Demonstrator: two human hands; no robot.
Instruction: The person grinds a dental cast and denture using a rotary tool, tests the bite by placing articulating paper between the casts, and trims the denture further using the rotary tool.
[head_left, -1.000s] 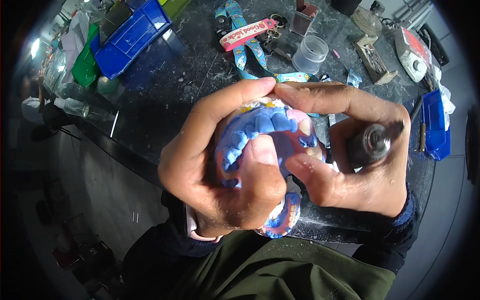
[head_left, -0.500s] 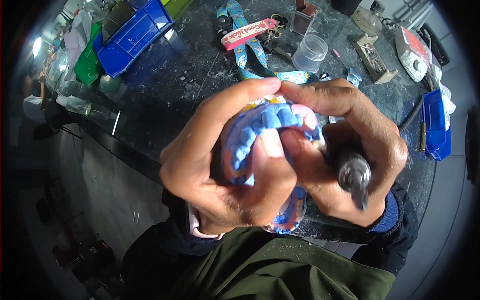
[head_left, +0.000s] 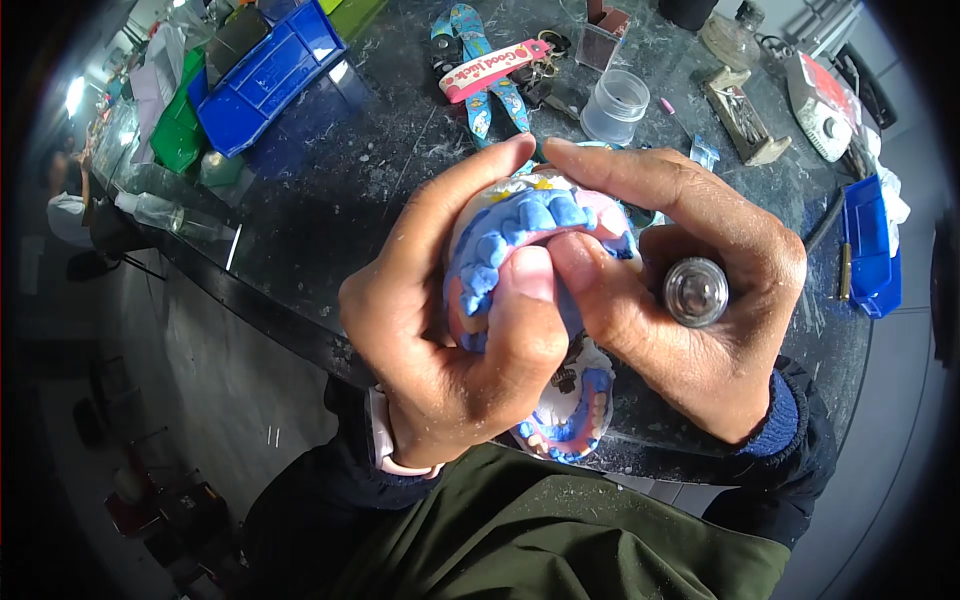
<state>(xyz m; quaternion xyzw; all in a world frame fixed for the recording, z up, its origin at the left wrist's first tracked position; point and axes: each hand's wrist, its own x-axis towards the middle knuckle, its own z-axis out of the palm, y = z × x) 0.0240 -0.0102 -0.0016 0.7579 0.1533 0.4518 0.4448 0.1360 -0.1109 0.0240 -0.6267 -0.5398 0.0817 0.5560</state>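
Two hands wrap blue teeth model (head_left: 530,225): left hand (head_left: 450,350) cups it, right hand (head_left: 700,330) pinches it, gripping metal tool (head_left: 695,292). Looks hard, breakable; hold white base.

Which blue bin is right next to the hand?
The small blue bin at the table's right edge, just past the right hand. The bigger blue bin sits far off at the upper left, beside a green one.

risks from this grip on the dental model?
The left hand and right hand pinch the dental model by thumbs and fingertips above the dark bench; a slip could drop and chip it. The right hand also palms a metal tool, which weakens that grip. A second model lies directly beneath.
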